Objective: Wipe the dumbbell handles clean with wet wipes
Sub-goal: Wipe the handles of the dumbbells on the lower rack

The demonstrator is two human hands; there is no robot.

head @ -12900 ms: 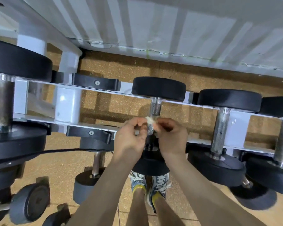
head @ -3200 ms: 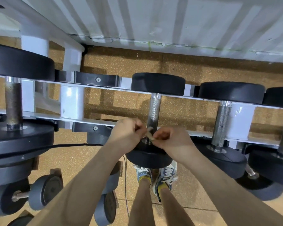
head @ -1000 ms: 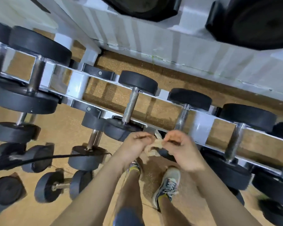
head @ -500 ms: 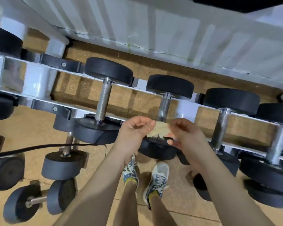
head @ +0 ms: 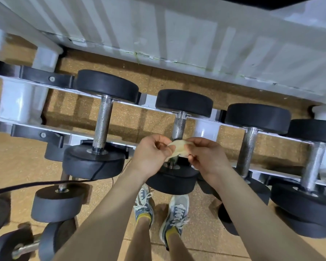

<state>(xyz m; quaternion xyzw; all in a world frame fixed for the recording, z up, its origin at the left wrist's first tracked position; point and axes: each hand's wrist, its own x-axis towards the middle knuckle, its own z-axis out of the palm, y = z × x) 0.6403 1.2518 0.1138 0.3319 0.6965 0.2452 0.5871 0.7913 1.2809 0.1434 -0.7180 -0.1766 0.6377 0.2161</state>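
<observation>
Left hand (head: 151, 154) and right hand (head: 205, 157) pinch the wet wipe (head: 179, 148) before a dumbbell handle (head: 178, 125)

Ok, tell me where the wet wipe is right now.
Head view, near centre: the wet wipe is pinched between the left hand and the right hand, in front of the lower part of the dumbbell handle straight ahead.

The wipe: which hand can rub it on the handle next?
Probably the right hand: it pinches more of the wipe, just in front of the handle. The left hand only nips its edge.
</observation>
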